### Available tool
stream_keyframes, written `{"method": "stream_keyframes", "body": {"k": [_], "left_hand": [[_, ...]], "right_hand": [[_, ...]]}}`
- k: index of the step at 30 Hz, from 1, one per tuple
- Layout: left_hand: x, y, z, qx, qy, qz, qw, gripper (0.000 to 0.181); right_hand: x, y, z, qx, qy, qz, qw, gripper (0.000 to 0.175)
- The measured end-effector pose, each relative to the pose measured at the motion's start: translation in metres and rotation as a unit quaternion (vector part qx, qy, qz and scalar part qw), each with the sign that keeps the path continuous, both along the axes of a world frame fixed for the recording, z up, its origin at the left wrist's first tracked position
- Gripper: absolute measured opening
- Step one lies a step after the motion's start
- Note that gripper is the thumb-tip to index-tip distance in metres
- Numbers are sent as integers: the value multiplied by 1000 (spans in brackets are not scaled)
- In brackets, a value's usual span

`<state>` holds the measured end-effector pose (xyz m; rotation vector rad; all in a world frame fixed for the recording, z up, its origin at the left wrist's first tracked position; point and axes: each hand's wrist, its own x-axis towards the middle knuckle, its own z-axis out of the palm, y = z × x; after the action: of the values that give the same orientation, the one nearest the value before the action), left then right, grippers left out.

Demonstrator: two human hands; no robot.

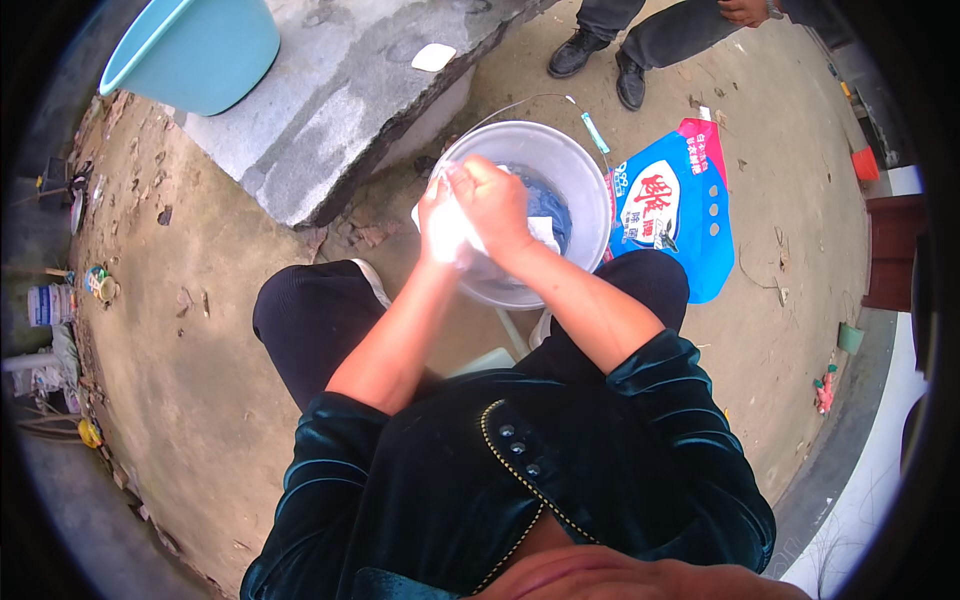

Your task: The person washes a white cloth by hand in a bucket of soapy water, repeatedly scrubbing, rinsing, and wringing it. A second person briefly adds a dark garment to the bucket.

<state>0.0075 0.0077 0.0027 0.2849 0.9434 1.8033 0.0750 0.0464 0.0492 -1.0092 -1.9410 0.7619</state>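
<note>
Over the left side of a metal bucket [592, 187], my left hand [435, 229] and my right hand [495, 201] are clasped together around a bunched white cloth [463, 221]. Glare washes out part of the cloth and my left hand. Inside the bucket lies dark blue fabric [550, 202] in what looks like water. A white piece of fabric [545, 231] shows beside my right wrist; whether it joins the held cloth is hidden. The bucket stands between my knees, its wire handle with a light green grip [595, 133] leaning to the far side.
A blue bag of laundry detergent [697, 232] lies right of the bucket. At the upper left, a stone slab [330, 97] carries a turquoise basin [202, 60] and a small white object [433, 57]. Another person's black shoes [579, 52] are beyond the bucket. A green pail [850, 338] sits far right.
</note>
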Motion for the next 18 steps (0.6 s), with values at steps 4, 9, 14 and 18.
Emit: {"method": "stream_keyframes", "body": {"k": [4,9,14,18], "left_hand": [[-8,1,1,79,-91,-24,992,19],[4,-2,-9,-64,-44,20,997,24],[-5,-2,-26,88,-108,-46,989,24],[-1,-6,-27,-27,-19,-20,999,25]], "right_hand": [[-4,-4,1,-22,11,5,1000,38],[-2,0,12,-94,3,-51,994,37],[-3,-5,0,-59,-25,-3,998,36],[-1,-5,-9,-67,-3,-14,998,35]]}}
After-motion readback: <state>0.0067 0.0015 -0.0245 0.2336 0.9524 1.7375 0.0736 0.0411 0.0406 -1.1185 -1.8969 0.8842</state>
